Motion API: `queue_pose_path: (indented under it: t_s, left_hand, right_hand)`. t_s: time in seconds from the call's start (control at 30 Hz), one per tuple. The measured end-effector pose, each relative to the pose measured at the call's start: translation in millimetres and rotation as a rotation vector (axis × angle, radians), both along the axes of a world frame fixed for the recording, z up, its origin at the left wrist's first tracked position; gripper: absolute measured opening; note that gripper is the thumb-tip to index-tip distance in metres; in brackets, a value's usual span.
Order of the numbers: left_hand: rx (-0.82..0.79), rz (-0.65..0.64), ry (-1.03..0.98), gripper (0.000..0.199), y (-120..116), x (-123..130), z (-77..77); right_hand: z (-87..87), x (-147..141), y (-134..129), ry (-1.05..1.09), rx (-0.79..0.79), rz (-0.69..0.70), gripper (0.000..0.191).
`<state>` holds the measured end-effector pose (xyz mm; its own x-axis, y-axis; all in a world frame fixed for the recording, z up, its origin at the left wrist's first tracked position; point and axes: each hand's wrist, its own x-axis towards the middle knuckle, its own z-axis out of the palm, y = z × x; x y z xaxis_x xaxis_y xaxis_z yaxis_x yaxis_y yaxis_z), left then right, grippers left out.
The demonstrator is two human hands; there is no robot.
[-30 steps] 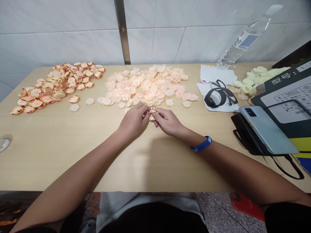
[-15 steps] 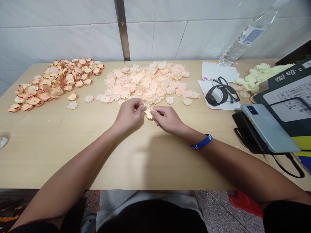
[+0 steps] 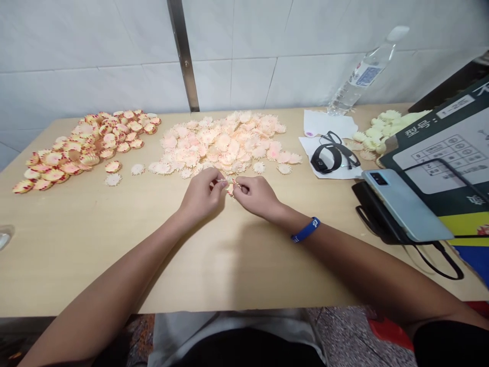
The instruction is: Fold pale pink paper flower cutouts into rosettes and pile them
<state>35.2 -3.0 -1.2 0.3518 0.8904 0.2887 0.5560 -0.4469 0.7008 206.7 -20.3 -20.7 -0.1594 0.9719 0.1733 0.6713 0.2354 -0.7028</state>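
Between my fingertips is a small artificial flower piece, cream with red tips, pinched from both sides. My left hand closes thumb and finger on its left part. Opposite it, my right hand grips the right edge and partly covers it. Just beyond my hands spreads a heap of pale pink flower pieces with jagged edges. To the left lies a pile of yellowish flower pieces with red edges. A few single pieces lie between the two heaps.
On the right of the table are a black wristband and glasses on white paper. A water bottle stands behind them. A light blue phone rests by a dark green box, with pale green pieces behind.
The camera view has tilted up and shifted slightly right. My right fingers have moved around the flower piece and now cover more of it; both hands still pinch it.
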Motion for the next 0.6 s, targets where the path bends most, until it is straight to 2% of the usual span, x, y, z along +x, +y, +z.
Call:
queue_pose_path:
  t_s: [0.2,0.37,0.47,0.6]
  left_hand:
    - [-0.018,-0.059,0.040,0.022,-1,2,-6.9]
    - [-0.093,-0.112,0.128,0.019,-6,4,-2.4]
    - [-0.052,-0.085,0.228,0.025,-5,3,1.3]
    - [-0.084,-0.138,0.276,0.032,-1,-3,7.0]
  right_hand:
    - [-1.8,2,3,0.136,-0.020,0.077,0.027]
    - [-3.3,3,4,0.235,-0.072,0.096,0.033]
    - [-2.1,4,2,0.197,-0.113,0.128,0.037]
    - [-1.9,6,2,0.075,-0.093,0.176,0.036]
